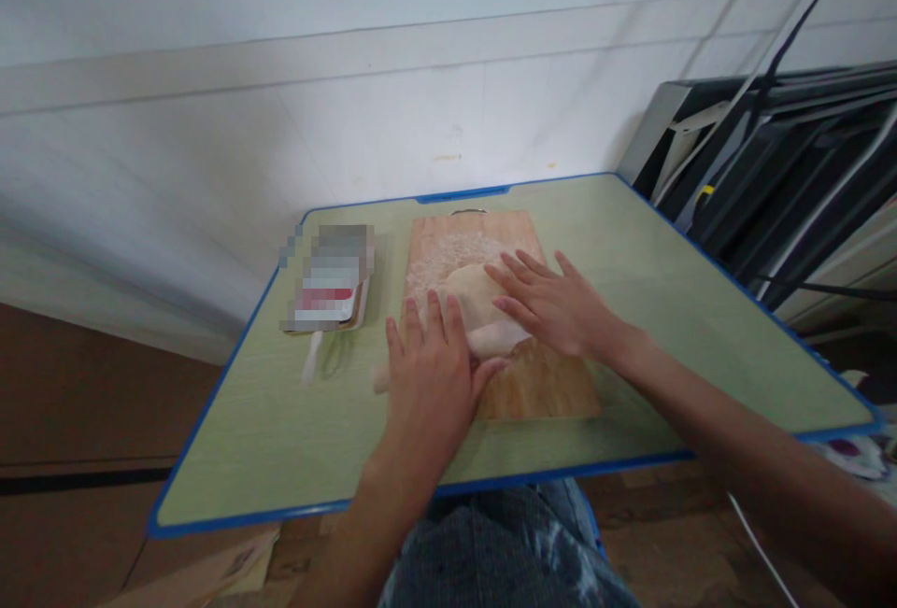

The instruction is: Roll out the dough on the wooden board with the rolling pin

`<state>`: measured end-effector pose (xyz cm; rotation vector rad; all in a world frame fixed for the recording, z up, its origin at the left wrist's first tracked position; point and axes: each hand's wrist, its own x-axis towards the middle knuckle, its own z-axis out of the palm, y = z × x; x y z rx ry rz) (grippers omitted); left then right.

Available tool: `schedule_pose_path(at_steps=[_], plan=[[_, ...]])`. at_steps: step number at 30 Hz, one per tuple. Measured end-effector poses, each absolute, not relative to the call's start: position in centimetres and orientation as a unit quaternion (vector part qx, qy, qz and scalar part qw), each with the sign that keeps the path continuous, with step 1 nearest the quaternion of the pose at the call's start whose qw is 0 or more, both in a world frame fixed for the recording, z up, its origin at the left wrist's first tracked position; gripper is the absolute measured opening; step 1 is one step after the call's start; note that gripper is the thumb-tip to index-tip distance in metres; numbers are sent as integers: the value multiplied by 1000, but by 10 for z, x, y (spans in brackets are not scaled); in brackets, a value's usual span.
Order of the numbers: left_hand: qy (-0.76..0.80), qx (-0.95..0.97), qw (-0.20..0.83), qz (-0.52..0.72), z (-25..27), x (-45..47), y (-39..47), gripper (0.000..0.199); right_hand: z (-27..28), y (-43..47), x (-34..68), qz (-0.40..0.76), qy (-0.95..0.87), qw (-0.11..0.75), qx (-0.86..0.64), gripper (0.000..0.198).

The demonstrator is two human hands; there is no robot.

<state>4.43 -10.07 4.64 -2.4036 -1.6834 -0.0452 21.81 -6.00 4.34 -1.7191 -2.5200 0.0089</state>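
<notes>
A pale rolling pin (494, 339) lies across a wooden cutting board (543, 391), just in front of a flattened round of dough (471, 292). My left hand (429, 370) rests flat over the pin's left part, fingers spread and pointing away from me; one handle end sticks out to its left. Over the pin's right end lies my right hand (553, 304), also open, with fingertips reaching over the dough's right side. Both palms hide parts of the pin. White flour is scattered over the board's far half, around the dough.
A green table (645, 309) with a blue edge carries the board. At its left stands a blurred-out package (333, 276), with a white handle-like piece (312, 358) in front. Dark flat panels (791, 150) lean at the right; a white wall closes off the back.
</notes>
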Motion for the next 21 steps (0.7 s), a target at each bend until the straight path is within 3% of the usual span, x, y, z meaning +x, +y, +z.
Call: schedule_pose_path(at_steps=[4,10,17,21], plan=[[-560,-823,91,-12,51,40,-91,71,45,-48,215,-7,-831,23,-556,58],[-548,-826,128,-28,38,40,-128,80,39,-89,223,-7,-834,84,-546,60],[-502,-862,63,-11,54,27,-78,67,45,-53,214,-8,-828,35,-560,58],[-509,-859,62,-10,47,26,-104,83,38,-81,216,-15,-829,70,-554,59]])
